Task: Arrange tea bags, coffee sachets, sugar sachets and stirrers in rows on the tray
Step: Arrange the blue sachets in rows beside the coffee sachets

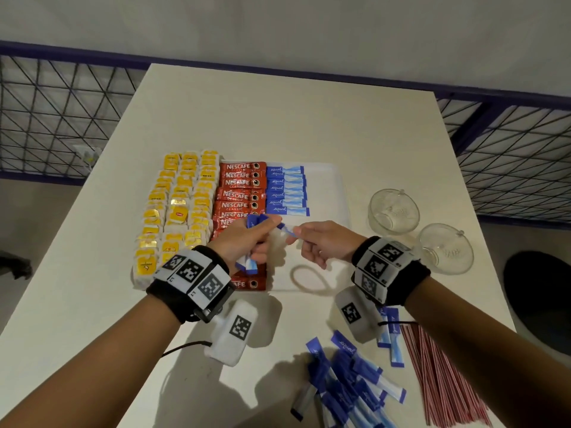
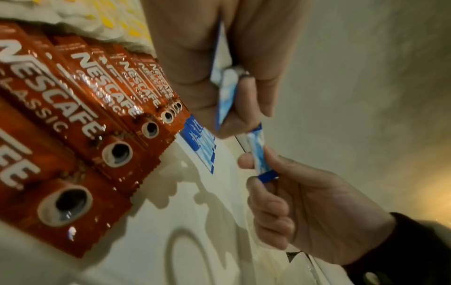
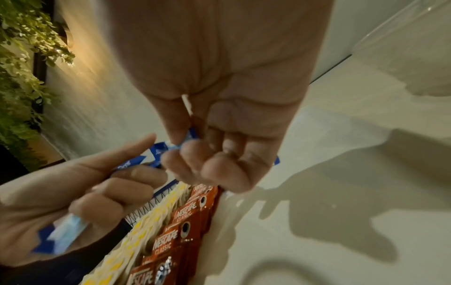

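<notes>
I see the white table [image 1: 309, 118] bearing the white tray [image 1: 336, 186], with yellow tea bags [image 1: 176, 211] left, red coffee sachets [image 1: 241, 193] in the middle and a row of blue sugar sachets [image 1: 285, 189] at its far right. My left hand [image 1: 247, 242] grips a sachet bundle [image 1: 247, 264]; my right hand [image 1: 324, 242] pinches one sachet [image 1: 289, 231] between them, above the tray. Loose sachets [image 1: 346, 378] and red stirrers [image 1: 445, 375] lie near right.

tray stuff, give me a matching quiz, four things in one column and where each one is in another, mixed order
1. tea bags
2. coffee sachets
3. stirrers
4. glass bowls

A. off the tray, near right on the table
B. leftmost rows
C. off the tray, far right
D. red row beside the blue sugar sachets

Pairs: 1-B, 2-D, 3-A, 4-C
</notes>
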A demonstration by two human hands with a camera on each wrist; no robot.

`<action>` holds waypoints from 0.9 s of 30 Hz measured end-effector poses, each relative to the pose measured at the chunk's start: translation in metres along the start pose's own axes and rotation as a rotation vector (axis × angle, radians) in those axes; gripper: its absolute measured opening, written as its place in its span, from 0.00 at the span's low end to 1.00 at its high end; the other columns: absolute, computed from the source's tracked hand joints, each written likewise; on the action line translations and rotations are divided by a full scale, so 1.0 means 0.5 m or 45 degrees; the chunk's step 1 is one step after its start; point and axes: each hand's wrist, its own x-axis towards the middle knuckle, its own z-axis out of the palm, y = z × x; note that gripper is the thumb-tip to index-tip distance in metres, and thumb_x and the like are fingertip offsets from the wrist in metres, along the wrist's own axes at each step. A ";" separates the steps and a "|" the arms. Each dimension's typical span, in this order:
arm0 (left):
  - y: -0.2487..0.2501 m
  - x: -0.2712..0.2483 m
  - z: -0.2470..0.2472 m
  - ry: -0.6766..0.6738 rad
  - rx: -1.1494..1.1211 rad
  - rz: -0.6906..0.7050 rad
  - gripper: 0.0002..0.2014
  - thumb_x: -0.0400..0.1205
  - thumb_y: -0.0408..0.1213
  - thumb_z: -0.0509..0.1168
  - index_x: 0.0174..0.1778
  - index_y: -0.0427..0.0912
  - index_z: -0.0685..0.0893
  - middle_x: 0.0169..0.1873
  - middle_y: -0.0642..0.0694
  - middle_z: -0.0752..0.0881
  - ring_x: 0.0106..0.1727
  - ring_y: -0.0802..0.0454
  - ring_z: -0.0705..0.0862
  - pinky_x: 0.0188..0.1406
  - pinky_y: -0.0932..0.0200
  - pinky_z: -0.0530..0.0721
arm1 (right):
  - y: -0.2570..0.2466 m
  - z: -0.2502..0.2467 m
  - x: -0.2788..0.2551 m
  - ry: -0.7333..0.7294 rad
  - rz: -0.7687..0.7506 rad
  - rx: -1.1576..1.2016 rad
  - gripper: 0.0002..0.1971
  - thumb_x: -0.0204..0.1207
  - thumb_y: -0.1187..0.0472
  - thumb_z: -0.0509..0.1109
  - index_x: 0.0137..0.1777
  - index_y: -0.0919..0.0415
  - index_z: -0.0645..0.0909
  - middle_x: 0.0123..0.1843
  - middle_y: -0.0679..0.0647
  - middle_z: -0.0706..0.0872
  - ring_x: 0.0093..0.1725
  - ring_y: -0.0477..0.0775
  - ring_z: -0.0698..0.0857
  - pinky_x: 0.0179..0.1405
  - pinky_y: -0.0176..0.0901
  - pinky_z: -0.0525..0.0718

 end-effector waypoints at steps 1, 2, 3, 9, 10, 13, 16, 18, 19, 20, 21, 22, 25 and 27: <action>0.003 -0.001 -0.004 0.010 0.051 0.026 0.08 0.83 0.38 0.62 0.40 0.41 0.79 0.19 0.52 0.63 0.16 0.60 0.62 0.14 0.69 0.62 | -0.002 -0.005 0.001 0.004 -0.001 -0.021 0.15 0.85 0.53 0.54 0.47 0.60 0.79 0.25 0.53 0.73 0.17 0.43 0.71 0.19 0.32 0.72; 0.005 -0.002 -0.009 0.022 0.093 0.040 0.07 0.83 0.37 0.63 0.40 0.42 0.79 0.19 0.52 0.63 0.17 0.60 0.61 0.14 0.70 0.62 | -0.004 -0.009 0.002 0.007 -0.001 -0.037 0.16 0.85 0.52 0.53 0.44 0.58 0.79 0.25 0.52 0.72 0.18 0.44 0.70 0.21 0.32 0.71; 0.007 -0.003 -0.013 0.039 0.126 0.049 0.06 0.83 0.37 0.63 0.40 0.43 0.78 0.18 0.53 0.63 0.17 0.60 0.61 0.14 0.70 0.62 | -0.005 -0.012 0.003 0.013 -0.004 -0.051 0.17 0.85 0.51 0.54 0.41 0.57 0.79 0.25 0.52 0.72 0.20 0.45 0.70 0.23 0.32 0.71; 0.007 -0.001 -0.023 0.127 0.153 0.057 0.11 0.84 0.39 0.62 0.34 0.46 0.75 0.17 0.54 0.64 0.14 0.61 0.62 0.12 0.70 0.62 | -0.007 -0.028 0.014 0.157 -0.066 0.050 0.16 0.81 0.51 0.62 0.39 0.63 0.80 0.23 0.47 0.78 0.23 0.45 0.72 0.29 0.34 0.74; 0.007 0.000 -0.023 0.136 0.143 0.053 0.12 0.84 0.39 0.61 0.34 0.47 0.74 0.18 0.53 0.64 0.14 0.61 0.62 0.12 0.70 0.62 | -0.007 -0.030 0.016 0.169 -0.073 0.080 0.14 0.80 0.54 0.64 0.39 0.63 0.80 0.25 0.49 0.78 0.23 0.45 0.73 0.29 0.34 0.74; 0.007 0.004 -0.027 0.141 0.162 0.037 0.13 0.84 0.39 0.60 0.33 0.47 0.74 0.18 0.53 0.65 0.14 0.61 0.62 0.11 0.70 0.62 | -0.003 -0.038 0.026 0.185 -0.044 0.059 0.11 0.78 0.60 0.68 0.34 0.61 0.78 0.27 0.51 0.79 0.21 0.41 0.74 0.27 0.32 0.76; 0.008 0.004 -0.034 0.153 0.233 0.032 0.09 0.85 0.39 0.59 0.39 0.47 0.78 0.18 0.54 0.65 0.14 0.62 0.62 0.12 0.69 0.63 | 0.007 -0.052 0.040 0.219 0.059 0.070 0.09 0.80 0.65 0.65 0.37 0.60 0.78 0.29 0.53 0.79 0.20 0.41 0.74 0.23 0.30 0.78; 0.008 0.003 -0.042 0.195 0.356 0.057 0.06 0.85 0.40 0.60 0.44 0.48 0.80 0.21 0.52 0.65 0.14 0.61 0.63 0.13 0.68 0.65 | 0.016 -0.061 0.049 0.250 0.135 0.095 0.11 0.80 0.66 0.63 0.36 0.61 0.77 0.29 0.55 0.78 0.18 0.41 0.75 0.21 0.30 0.78; 0.007 0.003 -0.047 0.219 0.429 0.068 0.04 0.84 0.40 0.61 0.45 0.49 0.80 0.21 0.52 0.66 0.15 0.61 0.64 0.14 0.68 0.66 | 0.020 -0.064 0.053 0.271 0.174 0.102 0.11 0.80 0.67 0.64 0.35 0.62 0.77 0.29 0.56 0.78 0.17 0.42 0.75 0.20 0.31 0.78; 0.007 0.003 -0.052 0.231 0.496 0.076 0.03 0.83 0.40 0.62 0.45 0.49 0.81 0.21 0.52 0.66 0.16 0.61 0.64 0.15 0.68 0.66 | 0.022 -0.067 0.056 0.292 0.217 0.104 0.11 0.80 0.66 0.64 0.35 0.62 0.76 0.28 0.56 0.78 0.17 0.43 0.75 0.20 0.32 0.77; 0.007 0.004 -0.055 0.229 0.543 0.083 0.02 0.83 0.39 0.63 0.46 0.49 0.81 0.21 0.52 0.65 0.15 0.61 0.64 0.14 0.68 0.66 | 0.023 -0.067 0.061 0.313 0.263 0.102 0.11 0.79 0.66 0.65 0.35 0.63 0.76 0.28 0.56 0.78 0.18 0.45 0.75 0.20 0.33 0.77; 0.007 0.005 -0.057 0.217 0.564 0.090 0.02 0.83 0.38 0.63 0.47 0.48 0.81 0.20 0.52 0.65 0.14 0.62 0.63 0.14 0.69 0.66 | 0.023 -0.065 0.065 0.332 0.310 0.103 0.10 0.79 0.65 0.66 0.35 0.64 0.76 0.27 0.56 0.77 0.21 0.48 0.74 0.21 0.34 0.75; 0.008 0.011 -0.056 0.178 0.575 0.088 0.03 0.83 0.36 0.62 0.49 0.46 0.81 0.20 0.51 0.65 0.14 0.60 0.63 0.13 0.68 0.64 | 0.023 -0.053 0.079 0.382 0.412 0.128 0.10 0.78 0.62 0.67 0.36 0.64 0.76 0.28 0.56 0.75 0.24 0.50 0.70 0.20 0.36 0.71; 0.008 0.015 -0.054 0.170 0.571 0.079 0.04 0.83 0.36 0.62 0.50 0.45 0.81 0.20 0.50 0.65 0.15 0.60 0.62 0.13 0.67 0.64 | 0.023 -0.048 0.091 0.423 0.445 0.089 0.11 0.78 0.61 0.68 0.35 0.64 0.77 0.27 0.56 0.75 0.22 0.50 0.70 0.16 0.33 0.70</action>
